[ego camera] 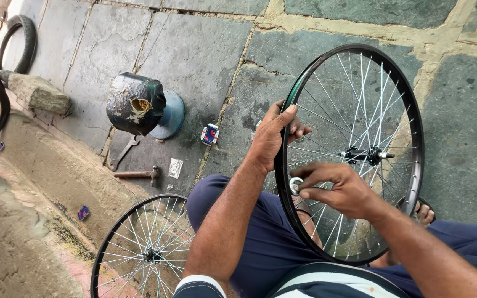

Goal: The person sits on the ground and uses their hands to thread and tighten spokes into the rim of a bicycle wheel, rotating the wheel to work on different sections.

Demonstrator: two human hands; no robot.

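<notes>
Here a black-rimmed wheel (354,152) with thin silver spokes and a dark hub stands upright over the person's lap, above the stone floor (194,55). The left hand (274,135) is curled around its rim at the upper left, thumb on the outside. The right hand (338,187) pinches a small silvery round tool (295,185) against the rim lower down. A second wheel (144,251) lies just beside the knee; a hammer (137,174), wrench (123,152) and a tape-wrapped stand (139,105) lie farther off.

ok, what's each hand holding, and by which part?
Left hand grips the bicycle wheel by its black rim, at the left edge. Right hand pinches a small round silver tool between its fingertips, against the spokes near the rim.
</notes>
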